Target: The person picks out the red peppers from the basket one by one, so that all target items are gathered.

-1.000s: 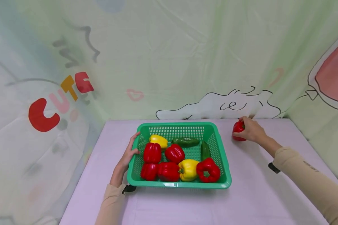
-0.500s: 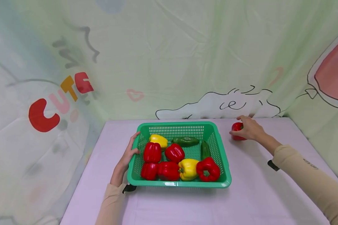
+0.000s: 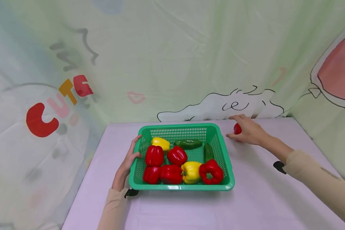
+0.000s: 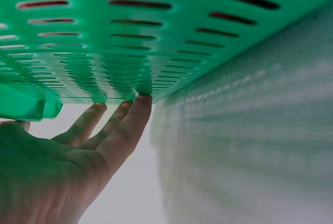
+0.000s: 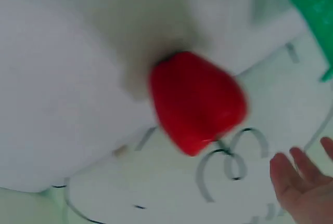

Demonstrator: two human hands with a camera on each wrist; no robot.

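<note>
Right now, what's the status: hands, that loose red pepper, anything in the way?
Left hand open, fingers flat against the green basket side. Right hand open beside the red pepper, not gripping it. Pepper on the table, outside the basket. Nothing between pepper and basket.

Glossy perforated green plastic basket [image 3: 222, 150], shiny smooth red pepper [image 5: 196, 101], matt lilac cloth-covered table [image 3: 256, 195].

Glossy red pepper [image 3: 237, 128], resting on table, right of green basket [image 3: 222, 150]
</note>
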